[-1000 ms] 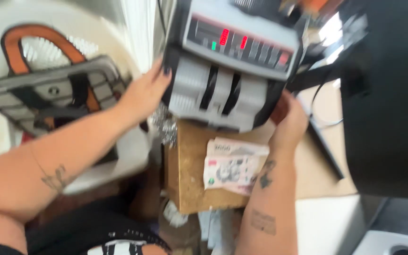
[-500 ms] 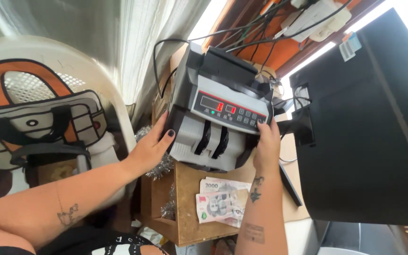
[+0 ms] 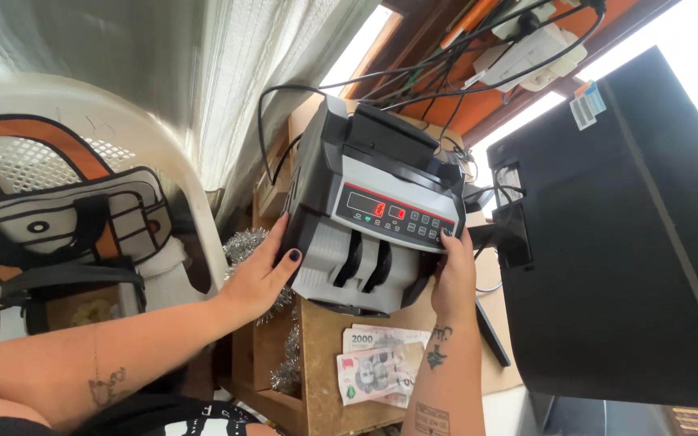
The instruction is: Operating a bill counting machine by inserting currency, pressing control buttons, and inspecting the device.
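A grey and black bill counting machine (image 3: 373,214) with a red digit display stands on a small wooden table (image 3: 325,355). My left hand (image 3: 260,278) presses flat against the machine's left side. My right hand (image 3: 452,270) grips its right side, with the fingertips at the edge of the button panel. A small stack of banknotes (image 3: 377,363) lies on the table just in front of the machine, between my forearms.
A large black monitor (image 3: 624,234) stands right of the machine. At left, a white plastic chair (image 3: 123,121) holds an orange, black and white bag (image 3: 50,218). Cables and a power adapter (image 3: 527,48) hang above. Silver tinsel (image 3: 244,242) drapes along the table's left edge.
The view has moved in closer and the machine sits lower and more level between my hands. Both hands stay on its sides.
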